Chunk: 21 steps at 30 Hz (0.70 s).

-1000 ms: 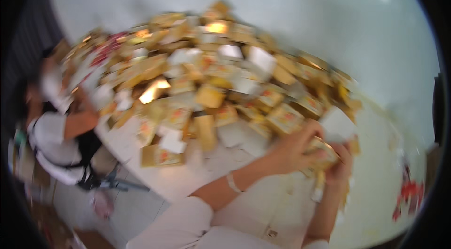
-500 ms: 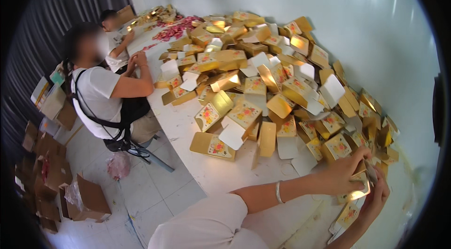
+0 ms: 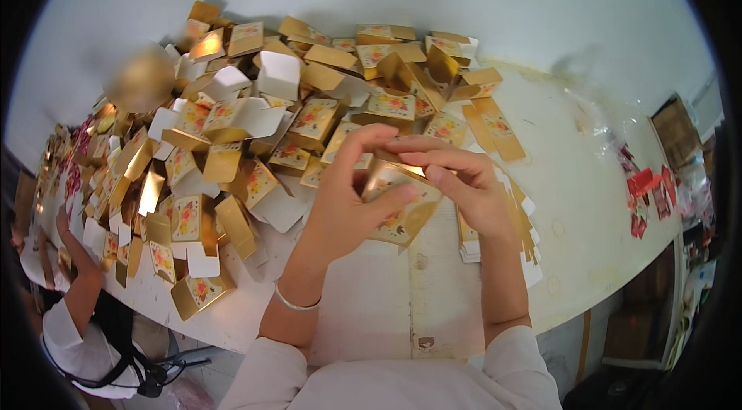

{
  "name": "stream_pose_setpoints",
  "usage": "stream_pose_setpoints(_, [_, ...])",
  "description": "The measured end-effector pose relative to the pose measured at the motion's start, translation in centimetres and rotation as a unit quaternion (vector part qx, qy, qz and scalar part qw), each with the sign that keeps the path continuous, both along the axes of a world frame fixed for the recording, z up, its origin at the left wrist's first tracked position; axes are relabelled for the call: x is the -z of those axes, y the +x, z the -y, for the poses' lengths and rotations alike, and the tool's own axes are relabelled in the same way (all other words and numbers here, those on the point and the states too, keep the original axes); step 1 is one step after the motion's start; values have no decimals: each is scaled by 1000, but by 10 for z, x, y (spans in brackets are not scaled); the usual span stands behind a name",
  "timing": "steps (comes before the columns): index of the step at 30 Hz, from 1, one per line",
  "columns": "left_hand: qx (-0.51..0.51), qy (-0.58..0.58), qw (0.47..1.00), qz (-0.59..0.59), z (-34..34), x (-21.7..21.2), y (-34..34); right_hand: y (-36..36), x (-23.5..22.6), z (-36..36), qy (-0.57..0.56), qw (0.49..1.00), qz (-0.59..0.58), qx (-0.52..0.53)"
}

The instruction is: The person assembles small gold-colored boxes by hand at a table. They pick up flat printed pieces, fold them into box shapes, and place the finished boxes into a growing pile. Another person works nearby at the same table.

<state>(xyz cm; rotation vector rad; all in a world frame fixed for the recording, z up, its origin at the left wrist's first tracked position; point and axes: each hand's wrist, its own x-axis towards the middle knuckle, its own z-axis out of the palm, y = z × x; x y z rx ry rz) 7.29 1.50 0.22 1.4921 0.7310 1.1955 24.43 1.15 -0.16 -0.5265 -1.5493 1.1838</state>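
A gold carton with a flower print (image 3: 413, 213) is held in front of me over the table. My left hand (image 3: 352, 197) wraps round its left side, with the thumb across the printed face. My right hand (image 3: 468, 182) is at the carton's upper right edge, fingers curled over the top and close to the left fingertips. The far side of the carton and parts of both grips are hidden. Just beyond the hands lie loose printed cartons (image 3: 390, 105). Flat carton blanks (image 3: 516, 217) are stacked beside my right wrist.
Gold cartons (image 3: 185, 217) are heaped across the table's left and back. A blurred gold object (image 3: 143, 81) shows above the heap. Red packets (image 3: 641, 186) and clear plastic lie at the right. A co-worker (image 3: 85, 333) sits at the left; a pale wall (image 3: 541, 8) stands behind.
My view has swung right, so the hands now appear near the middle and the red packets at the right show. The carton remains between both hands; its printed face is now visible.
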Motion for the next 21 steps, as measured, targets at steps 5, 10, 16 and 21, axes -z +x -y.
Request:
stream_pose_setpoints(5, [-28,-8,999,31,-4,5,-4,-18,4,9,170,960,187,117])
stream_pose_setpoints(10, [-410,293,839,-205,-47,-24,-85,5,18,4,50,970,88,222])
stream_pose_setpoints(16, [-496,369,740,-265,-31,-68,-88,150,91,-80,8,730,443,521])
stream_pose_setpoints(21, [-313,345,862,-198,-11,-27,-39,154,117,-111,-111,647,628,418])
